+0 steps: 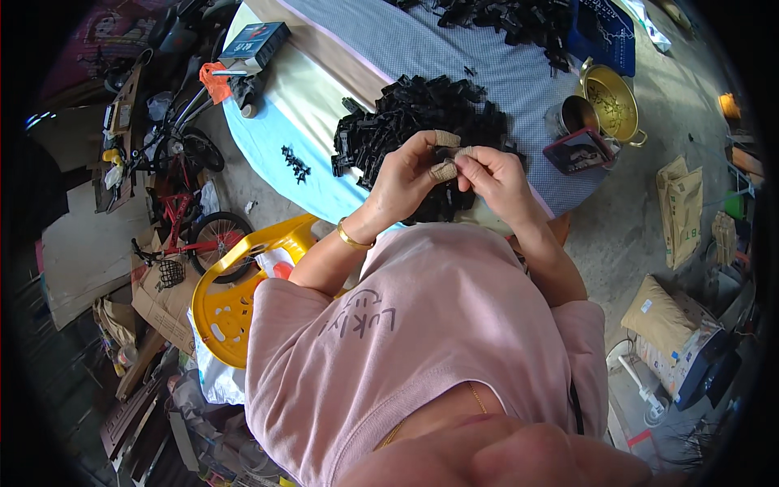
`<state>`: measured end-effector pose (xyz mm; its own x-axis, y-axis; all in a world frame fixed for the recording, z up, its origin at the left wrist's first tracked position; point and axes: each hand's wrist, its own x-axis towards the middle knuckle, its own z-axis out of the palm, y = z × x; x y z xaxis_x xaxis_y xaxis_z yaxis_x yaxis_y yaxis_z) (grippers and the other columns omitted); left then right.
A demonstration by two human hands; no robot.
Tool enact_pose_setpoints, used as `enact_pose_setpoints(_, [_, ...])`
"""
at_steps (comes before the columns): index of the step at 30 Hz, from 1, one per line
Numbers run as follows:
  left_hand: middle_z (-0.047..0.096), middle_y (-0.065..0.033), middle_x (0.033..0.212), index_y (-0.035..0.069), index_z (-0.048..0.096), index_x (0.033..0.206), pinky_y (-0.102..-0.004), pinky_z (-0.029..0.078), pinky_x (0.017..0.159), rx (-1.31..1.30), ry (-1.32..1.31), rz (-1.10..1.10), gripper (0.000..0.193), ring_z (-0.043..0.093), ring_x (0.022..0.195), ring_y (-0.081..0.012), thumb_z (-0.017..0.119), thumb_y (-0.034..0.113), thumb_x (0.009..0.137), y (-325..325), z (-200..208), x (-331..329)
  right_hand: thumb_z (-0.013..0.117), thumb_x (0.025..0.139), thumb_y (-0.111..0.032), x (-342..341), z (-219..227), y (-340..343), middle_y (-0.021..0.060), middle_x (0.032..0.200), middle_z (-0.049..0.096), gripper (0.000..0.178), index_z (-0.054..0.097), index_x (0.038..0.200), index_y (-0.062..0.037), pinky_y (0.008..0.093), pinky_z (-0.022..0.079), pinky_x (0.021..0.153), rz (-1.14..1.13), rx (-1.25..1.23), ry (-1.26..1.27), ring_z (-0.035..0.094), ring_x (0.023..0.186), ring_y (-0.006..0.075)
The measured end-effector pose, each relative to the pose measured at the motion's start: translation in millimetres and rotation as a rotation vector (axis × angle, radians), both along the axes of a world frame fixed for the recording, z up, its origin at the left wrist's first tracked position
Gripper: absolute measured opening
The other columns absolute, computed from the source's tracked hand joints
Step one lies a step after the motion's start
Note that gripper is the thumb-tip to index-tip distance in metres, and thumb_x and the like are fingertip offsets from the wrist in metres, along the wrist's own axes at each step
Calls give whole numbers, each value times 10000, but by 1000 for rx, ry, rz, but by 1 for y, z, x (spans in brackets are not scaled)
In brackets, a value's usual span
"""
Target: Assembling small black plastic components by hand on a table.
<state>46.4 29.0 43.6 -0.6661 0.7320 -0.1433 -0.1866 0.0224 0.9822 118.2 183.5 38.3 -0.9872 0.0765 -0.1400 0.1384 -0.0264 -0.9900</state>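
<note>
My left hand and my right hand meet above the near edge of a large pile of black plastic parts on a cloth-covered table. Beige tape wraps several fingertips. The thumb and fingers of my right hand are pinched together, touching the taped fingertips of my left hand, which curl toward them. Whatever lies between the fingers is too small or hidden to make out. A small cluster of black parts lies apart, left of my hands. Another black heap sits at the far side.
To the right stand a brass-coloured pot holding small pieces, a metal cup and a red-edged device. A blue basket is behind them. A box rests at far left. Beside me are a yellow chair and red bicycle.
</note>
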Motion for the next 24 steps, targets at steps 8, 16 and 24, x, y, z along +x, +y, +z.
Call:
enact_pose_setpoints(8, [573,-69,977,-16,490,1017,-234,475,762,13,170,62,201,552,892,-102,558,-19,828,2,-14,5,531,867,-121,-1,-7,-6,5,569,550,154,626,866,0,194,360,451,-59,78,73,459,499,34])
enact_pose_setpoints(16, [589,-138,987,-3,561,1005,-288,491,726,-185,740,-41,239,607,862,-235,549,-70,776,11,-7,-12,520,873,-109,-1,-31,1,7,595,538,146,612,904,1,201,370,471,-105,87,0,467,523,53])
enact_pose_setpoints(24, [579,-126,939,38,563,995,-309,477,618,-409,900,60,276,582,669,-285,499,-57,743,0,-28,-37,510,834,-90,-26,-83,55,121,809,625,122,582,912,-30,370,475,620,-411,850,240,593,703,311])
